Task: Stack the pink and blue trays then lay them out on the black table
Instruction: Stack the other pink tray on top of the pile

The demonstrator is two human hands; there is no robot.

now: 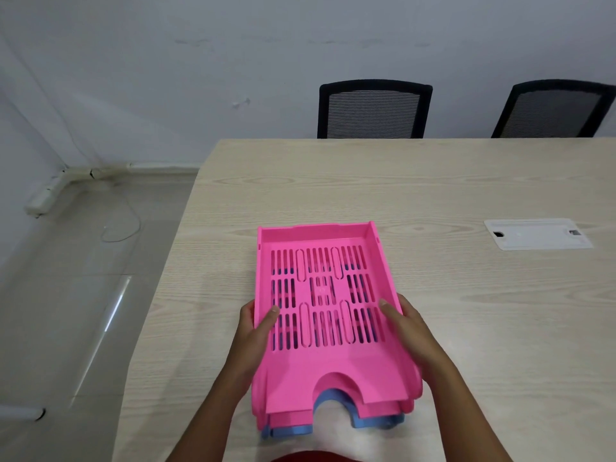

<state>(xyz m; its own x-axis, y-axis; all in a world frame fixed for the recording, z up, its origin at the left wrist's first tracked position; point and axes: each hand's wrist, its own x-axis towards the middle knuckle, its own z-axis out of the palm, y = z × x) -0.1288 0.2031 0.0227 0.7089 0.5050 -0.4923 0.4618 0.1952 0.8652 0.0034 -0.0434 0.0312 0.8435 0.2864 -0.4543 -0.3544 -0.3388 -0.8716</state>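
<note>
A stack of slotted plastic trays rests on the light wooden table (466, 181), close to its near edge. The top pink tray (320, 371) covers most of the stack. A second pink tray edge shows just under it, and a blue tray (370, 421) peeks out at the bottom front and through the slots. My left hand (256, 325) grips the stack's left wall, thumb inside the top tray. On the opposite wall my right hand (405, 323) holds the same way, thumb over the rim.
A white cable hatch (536, 233) is set into the tabletop at the right. Two black mesh chairs (373, 110) (553, 110) stand behind the far edge. The table's left edge drops to a tiled floor (76, 295) with a cable.
</note>
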